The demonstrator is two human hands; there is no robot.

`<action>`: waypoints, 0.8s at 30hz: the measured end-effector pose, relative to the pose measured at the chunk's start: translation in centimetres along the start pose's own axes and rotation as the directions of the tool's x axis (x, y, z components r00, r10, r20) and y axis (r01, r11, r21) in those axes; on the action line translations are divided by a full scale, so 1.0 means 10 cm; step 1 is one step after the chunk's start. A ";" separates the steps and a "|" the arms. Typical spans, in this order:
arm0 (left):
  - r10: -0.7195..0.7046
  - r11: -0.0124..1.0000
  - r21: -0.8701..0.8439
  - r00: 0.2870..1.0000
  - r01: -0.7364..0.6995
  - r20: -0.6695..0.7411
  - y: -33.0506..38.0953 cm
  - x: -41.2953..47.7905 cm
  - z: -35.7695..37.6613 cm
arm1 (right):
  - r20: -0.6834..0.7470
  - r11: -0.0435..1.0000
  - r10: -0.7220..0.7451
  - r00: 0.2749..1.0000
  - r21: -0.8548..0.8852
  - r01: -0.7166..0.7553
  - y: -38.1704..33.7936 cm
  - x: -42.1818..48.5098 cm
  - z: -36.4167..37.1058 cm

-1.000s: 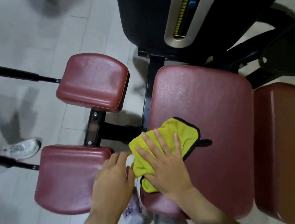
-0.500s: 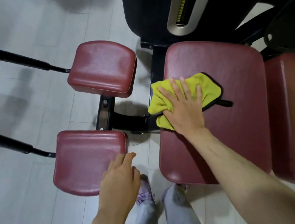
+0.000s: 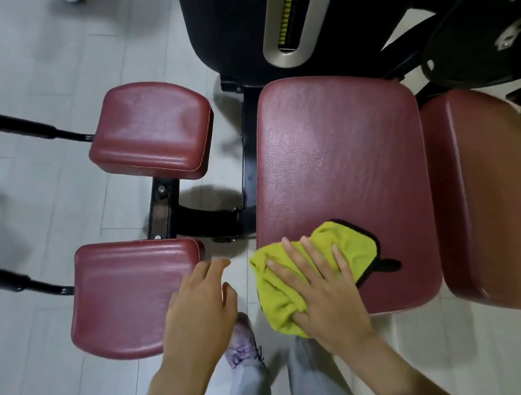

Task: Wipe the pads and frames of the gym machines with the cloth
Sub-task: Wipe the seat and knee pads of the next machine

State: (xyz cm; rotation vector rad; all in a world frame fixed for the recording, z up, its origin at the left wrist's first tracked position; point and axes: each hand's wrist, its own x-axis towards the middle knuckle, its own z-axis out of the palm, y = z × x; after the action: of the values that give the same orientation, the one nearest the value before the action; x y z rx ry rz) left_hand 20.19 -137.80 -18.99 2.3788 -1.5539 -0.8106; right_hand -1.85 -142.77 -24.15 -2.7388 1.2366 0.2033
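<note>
The person's trouser legs [image 3: 306,387] and one shoe [image 3: 242,339] stand on the floor [image 3: 59,389] just below the pads. The right hand [image 3: 325,294] lies flat, fingers [image 3: 312,254] spread wide and straight, pressing the yellow-green cloth [image 3: 354,243] onto the near left corner of the seat pad [image 3: 341,148]. The cloth spills over that pad's left edge and hides the corner.

The left hand [image 3: 198,309] holds nothing, its fingers loose at the right edge of the near small pad [image 3: 123,298]; whether it touches is unclear. A strip of floor separates the two pads.

Beyond the cloth the seat pad is bare up to its far edge. The long pad [image 3: 486,202] sits just right of it. Farther off are the black frame [image 3: 163,207], the far small pad [image 3: 150,133] and the weight housing [image 3: 221,19], cut off at the top. The black parts at upper right are blurred.
</note>
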 end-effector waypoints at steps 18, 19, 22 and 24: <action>0.099 0.995 -0.013 0.994 -0.099 0.054 0.36 0.19 0.27 | 0.046 0.973 0.231 0.972 0.006 -0.231 0.12 -0.65 0.04; 0.093 0.996 -0.019 0.994 -0.092 0.054 0.40 0.21 0.28 | 0.048 0.976 0.219 0.975 -0.002 -0.219 0.14 -0.74 0.06; 0.094 0.995 -0.037 0.995 -0.092 0.046 0.48 0.23 0.32 | 0.037 0.968 0.251 0.967 0.012 -0.252 0.25 -0.60 0.02; 0.110 0.994 -0.029 0.993 -0.109 0.045 0.50 0.24 0.34 | 0.011 0.954 0.300 0.954 0.026 -0.300 0.30 -0.32 -0.05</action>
State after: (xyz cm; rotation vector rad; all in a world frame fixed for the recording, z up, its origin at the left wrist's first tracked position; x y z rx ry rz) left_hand 15.17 -141.67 -20.44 2.2492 -1.6650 -0.8630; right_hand -6.12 -142.45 -23.31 -2.5112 1.6368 0.2230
